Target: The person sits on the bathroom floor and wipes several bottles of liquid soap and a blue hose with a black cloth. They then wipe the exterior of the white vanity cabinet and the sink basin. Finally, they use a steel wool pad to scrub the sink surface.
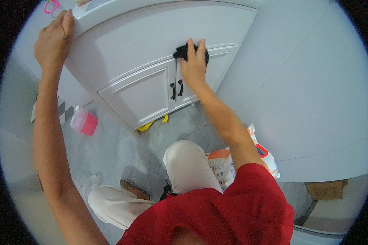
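Note:
My right hand [195, 67] presses a bunched black cloth [181, 52] against the white cabinet front [159, 33], at the top of the right-hand door [221, 59]. Two of its fingers are spread over the cloth, which sticks out on both sides. Up at the left, my left hand [53, 39] grips the end of the white countertop edge [110, 15]. Below the cloth, two black pull handles [172, 91] flank the gap between the right-hand door and the left-hand door [144, 92]. Both doors are closed.
A plastic jug of pink liquid [86, 121] stands on the grey tiled floor [110, 153]. Yellow items [145, 126] poke out under the cabinet. Printed white-and-orange bags [219, 162] lie by my right knee. A cardboard piece [325, 190] sits lower right. A pink loop [51, 6] is at top left.

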